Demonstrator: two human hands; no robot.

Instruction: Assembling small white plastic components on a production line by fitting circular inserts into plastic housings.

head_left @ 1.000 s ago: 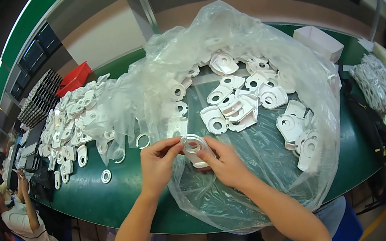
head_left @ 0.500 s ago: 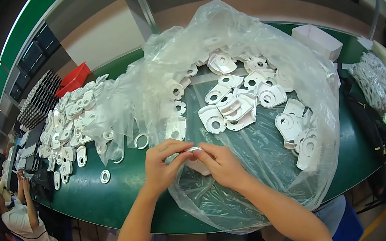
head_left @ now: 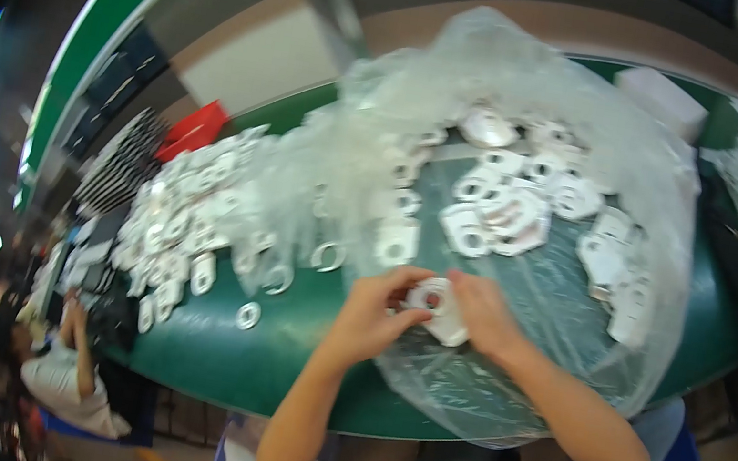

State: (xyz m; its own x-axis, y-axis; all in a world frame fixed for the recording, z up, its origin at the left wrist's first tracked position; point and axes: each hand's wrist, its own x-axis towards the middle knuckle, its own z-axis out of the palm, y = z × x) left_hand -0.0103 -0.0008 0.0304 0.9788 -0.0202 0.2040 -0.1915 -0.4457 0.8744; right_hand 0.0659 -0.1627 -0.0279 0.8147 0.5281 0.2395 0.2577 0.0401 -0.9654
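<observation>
Between my two hands is a white plastic part (head_left: 449,325) with a round hole, its flat face turned up toward me. My left hand (head_left: 379,307) grips its left side, thumb on the face near the hole. My right hand (head_left: 488,317) is closed against its right edge, its fingertips partly hidden and blurred. Beneath and beyond the hands spreads a large clear plastic bag (head_left: 558,376). Inside its opening lies a cluster of similar white parts (head_left: 497,214), with more along the right side (head_left: 616,270).
To the left, many smaller white pieces (head_left: 187,221) form a pile on the green table (head_left: 271,360), and a single white ring (head_left: 248,315) lies apart. Behind the pile stand a red bin (head_left: 193,131) and stacked trays (head_left: 121,160). A white box (head_left: 662,101) sits far right. Another person (head_left: 75,382) works at left.
The whole view has swung, so the scene sits farther right. In my hands, the white part has tipped from nearly edge-on to showing its face and hole.
</observation>
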